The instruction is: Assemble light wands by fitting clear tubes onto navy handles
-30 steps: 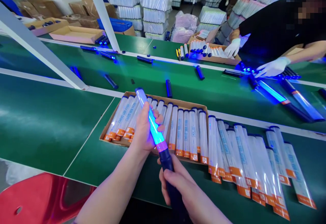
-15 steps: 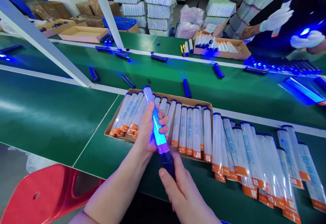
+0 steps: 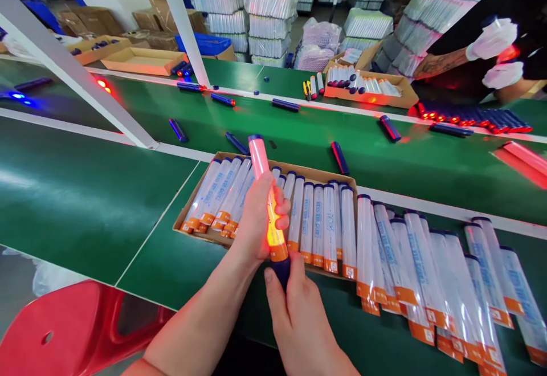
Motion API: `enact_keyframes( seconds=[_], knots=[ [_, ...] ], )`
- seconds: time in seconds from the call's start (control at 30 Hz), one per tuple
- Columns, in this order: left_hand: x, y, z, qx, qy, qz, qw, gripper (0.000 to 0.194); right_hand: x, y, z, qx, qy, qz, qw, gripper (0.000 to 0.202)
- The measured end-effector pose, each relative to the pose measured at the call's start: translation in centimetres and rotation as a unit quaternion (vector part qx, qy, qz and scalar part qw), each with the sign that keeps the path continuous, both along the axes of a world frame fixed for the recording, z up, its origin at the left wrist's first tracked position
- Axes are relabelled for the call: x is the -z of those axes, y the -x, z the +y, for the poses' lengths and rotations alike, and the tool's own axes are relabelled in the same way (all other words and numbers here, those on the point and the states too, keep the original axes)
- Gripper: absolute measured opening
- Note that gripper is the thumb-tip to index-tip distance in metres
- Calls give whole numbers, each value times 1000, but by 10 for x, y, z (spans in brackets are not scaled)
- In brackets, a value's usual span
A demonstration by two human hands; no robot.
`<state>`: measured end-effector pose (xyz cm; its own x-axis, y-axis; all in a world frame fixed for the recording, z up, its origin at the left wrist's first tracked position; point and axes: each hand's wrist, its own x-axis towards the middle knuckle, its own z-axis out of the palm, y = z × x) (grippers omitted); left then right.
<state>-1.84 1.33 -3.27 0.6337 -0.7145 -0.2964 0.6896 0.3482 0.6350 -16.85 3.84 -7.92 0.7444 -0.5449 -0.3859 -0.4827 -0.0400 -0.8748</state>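
Between my hands is a light stick [image 3: 260, 156], its clear tube glowing pink to yellow, with a dark blue cap on top and an orange band low down. My left hand [image 3: 256, 216] wraps round the middle of the tube. My right hand [image 3: 299, 307] grips the dark blue handle [image 3: 281, 273] at the lower end, thumb on one side and fingers on the other. Behind the stick stands a shallow cardboard box [image 3: 188, 208] filled with clear tubes [image 3: 306, 216] that have dark caps and orange ends. More such tubes [image 3: 421, 250] lie in a pile right of the box.
Dark blue handles [image 3: 339, 158], some lit red, lie on the green conveyor belt [image 3: 252, 125]. A white post [image 3: 182, 23] rises left of centre. Across the belt a co-worker's gloved hands [image 3: 496, 40] hold something. A red stool [image 3: 55, 325] stands at the lower left.
The light stick has gone from blue to red and yellow, and most handle lights have turned red too. Handles on the belt have shifted right. Both my hands keep their grip.
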Motion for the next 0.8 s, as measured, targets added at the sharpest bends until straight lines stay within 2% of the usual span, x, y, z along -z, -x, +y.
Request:
enact_keyframes(
  seconds=[0.1, 0.17, 0.23, 0.27, 0.3, 0.33, 0.37, 0.4, 0.47, 0.53, 0.57, 0.6, 0.63, 0.7, 0.77, 0.8],
  knots=[
    [1, -6, -2, 6, 20, 42, 999, 43, -2, 6, -8, -4, -13, -25, 1000, 62],
    [8, -14, -2, -5, -3, 37, 999, 43, -9, 1, -36, -45, -1, -41, 998, 51],
    [20, -22, -1, -49, -78, -46, 995, 40, -20, -21, -88, -67, 94, 6, 993, 43],
    [29, -26, -1, -65, -123, -122, 983, 38, -27, -38, -122, -56, 161, 50, 984, 40],
    [38, -29, 0, -71, -165, -216, 960, 35, -34, -59, -160, -19, 254, 119, 960, 35],
    [46, -31, 1, -61, -200, -322, 923, 31, -39, -80, -198, 13, 292, 158, 943, 31],
    [54, -31, 2, -35, -231, -430, 872, 27, -43, -101, -235, 28, 306, 178, 935, 30],
    [61, -31, 2, 0, -261, -527, 809, 22, -44, -121, -269, 37, 312, 198, 929, 29],
    [68, -26, 1, 57, -343, -664, 662, 14, -41, -149, -322, 47, 312, 234, 920, 29],
    [67, -21, -2, 83, -438, -732, 514, 18, -33, -156, -355, 51, 314, 255, 913, 31],
    [65, -20, -4, 86, -478, -747, 454, 22, -29, -153, -365, 56, 320, 262, 909, 31],
    [62, -19, -6, 86, -508, -754, 406, 26, -25, -144, -373, 65, 328, 271, 903, 32],
    [60, -19, -8, 86, -529, -757, 373, 30, -22, -131, -380, 77, 335, 283, 895, 32],
    [56, -21, -10, 93, -552, -756, 340, 37, -16, -99, -389, 102, 337, 313, 882, 34],
    [55, -24, -12, 113, -563, -749, 331, 44, -11, -67, -395, 121, 322, 335, 877, 35],
    [55, -26, -13, 125, -562, -744, 338, 48, -8, -53, -396, 128, 313, 336, 879, 35]
  ],
)
